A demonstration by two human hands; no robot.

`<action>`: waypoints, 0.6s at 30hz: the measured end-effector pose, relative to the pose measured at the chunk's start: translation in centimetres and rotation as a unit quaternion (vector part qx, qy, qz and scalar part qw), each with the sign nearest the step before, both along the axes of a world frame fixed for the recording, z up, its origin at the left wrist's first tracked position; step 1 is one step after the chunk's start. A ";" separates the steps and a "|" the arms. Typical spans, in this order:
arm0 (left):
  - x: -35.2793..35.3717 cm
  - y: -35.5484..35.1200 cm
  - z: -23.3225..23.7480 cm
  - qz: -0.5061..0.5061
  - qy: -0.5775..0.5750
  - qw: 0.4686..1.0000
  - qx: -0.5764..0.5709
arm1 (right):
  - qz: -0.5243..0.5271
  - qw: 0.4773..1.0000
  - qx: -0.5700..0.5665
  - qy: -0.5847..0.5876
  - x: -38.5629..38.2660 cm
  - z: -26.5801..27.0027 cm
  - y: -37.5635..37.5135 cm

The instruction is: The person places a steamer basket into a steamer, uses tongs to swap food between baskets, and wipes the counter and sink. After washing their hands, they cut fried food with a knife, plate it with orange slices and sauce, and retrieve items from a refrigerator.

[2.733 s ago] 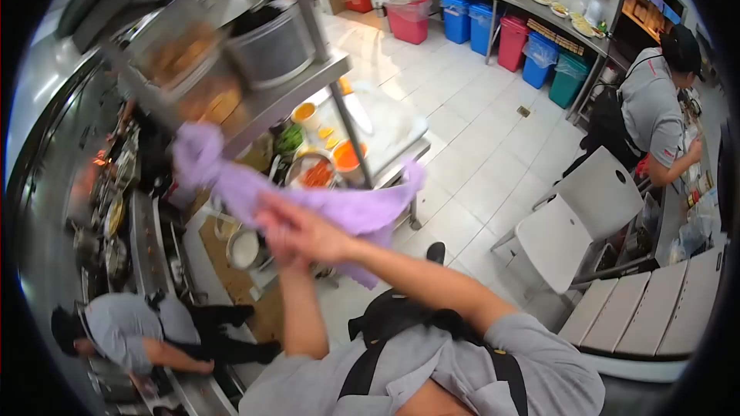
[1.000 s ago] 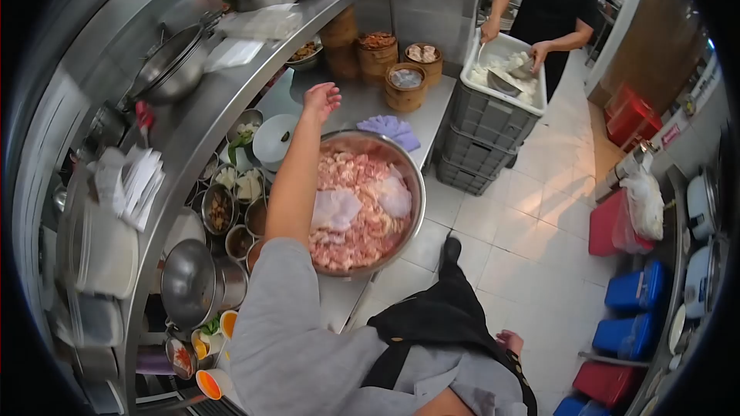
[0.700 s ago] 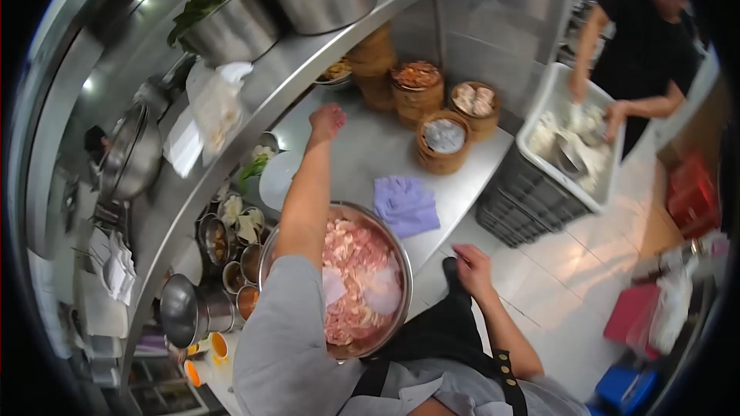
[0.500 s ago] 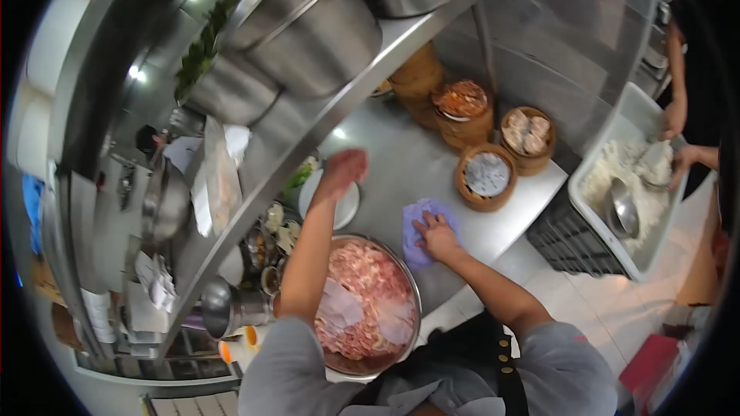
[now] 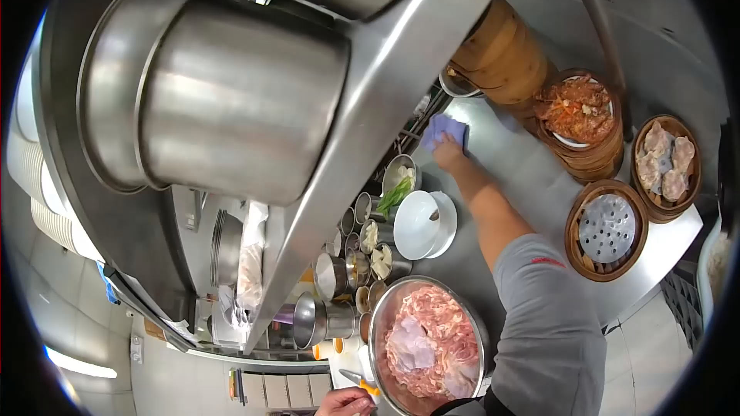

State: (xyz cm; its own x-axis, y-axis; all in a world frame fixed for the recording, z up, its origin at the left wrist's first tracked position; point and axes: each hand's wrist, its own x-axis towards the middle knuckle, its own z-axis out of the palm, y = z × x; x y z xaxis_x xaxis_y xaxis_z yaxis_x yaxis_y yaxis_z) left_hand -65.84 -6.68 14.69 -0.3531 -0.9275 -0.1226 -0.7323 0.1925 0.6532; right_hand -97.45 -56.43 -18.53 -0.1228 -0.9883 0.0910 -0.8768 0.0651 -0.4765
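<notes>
My right hand (image 5: 447, 151) reaches far across the steel counter and presses a folded purple cloth (image 5: 443, 131) on its surface, fingers on the cloth. My left hand (image 5: 347, 402) is at the bottom edge, partly cut off, with its fingers curled; whatever they may hold is hidden. Close to it lies a knife with an orange handle (image 5: 369, 388). Between my arms stands a big steel bowl (image 5: 373, 339) full of raw sliced meat (image 5: 439, 308). White bowls (image 5: 417, 225) sit left of my right forearm.
Steamer baskets (image 5: 568, 240) stand on the right, one with dumplings (image 5: 669, 156), another topped with a plate of reddish food (image 5: 576, 108). Large steel pots (image 5: 239, 96) fill a shelf (image 5: 370, 100) above the counter. Several ingredient containers (image 5: 331, 276) line the left side.
My right hand has slid the cloth farther away along the counter. My left hand has drawn back from the white plate to the bottom edge. The view has shifted.
</notes>
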 end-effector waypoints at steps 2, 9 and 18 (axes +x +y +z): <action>2.9 -2.0 -0.1 0.138 0.000 0.969 0.204 | -0.067 0.997 -0.030 -0.016 -1.1 -1.3 -2.6; -2.0 -14.3 -6.2 -0.164 0.010 0.983 0.079 | 0.014 0.997 -0.066 0.022 0.5 -0.5 5.8; -33.0 -42.7 -24.5 0.023 0.360 0.873 0.327 | -0.244 0.959 -0.113 -0.088 10.7 0.9 41.7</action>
State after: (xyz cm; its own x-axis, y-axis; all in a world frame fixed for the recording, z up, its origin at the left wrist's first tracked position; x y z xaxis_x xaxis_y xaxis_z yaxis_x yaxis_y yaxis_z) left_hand -98.86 -49.40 -9.81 -0.5218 -0.7574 -0.3926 -0.0829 -0.4131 0.9069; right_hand -86.76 -14.75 -17.66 -0.5983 -0.7674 0.2305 -0.6725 0.3246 -0.6651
